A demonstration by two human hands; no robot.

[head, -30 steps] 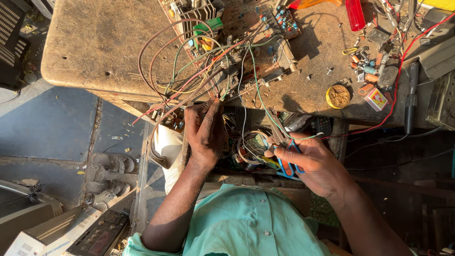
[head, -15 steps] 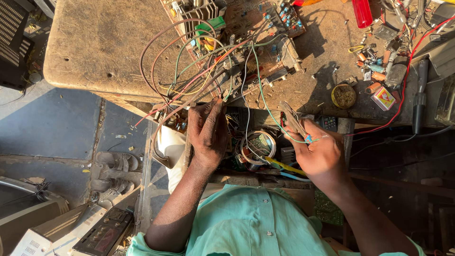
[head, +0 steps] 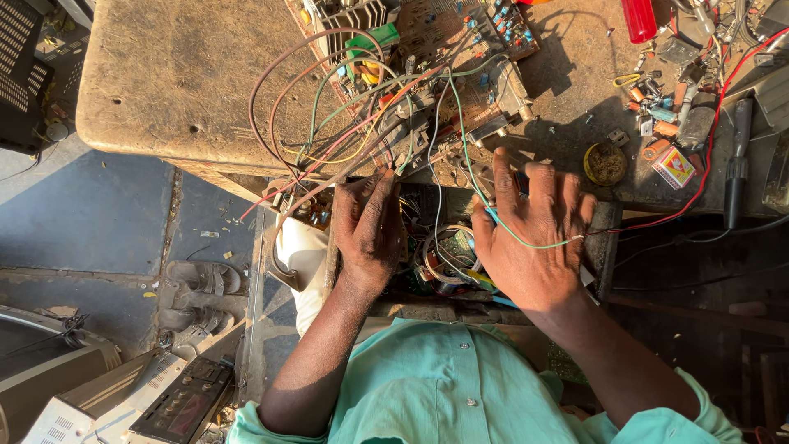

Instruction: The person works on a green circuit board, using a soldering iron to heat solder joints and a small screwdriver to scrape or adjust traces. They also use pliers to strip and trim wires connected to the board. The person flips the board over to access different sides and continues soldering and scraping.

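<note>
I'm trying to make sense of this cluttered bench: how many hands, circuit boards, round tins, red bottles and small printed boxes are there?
Hands: 2, the left hand and right hand
Circuit board: 1
Round tin: 1
Red bottle: 1
Small printed box: 1
Total: 6

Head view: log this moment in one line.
left hand: on wire bundle | right hand: spread, green wire across it | circuit board: on workbench
</note>
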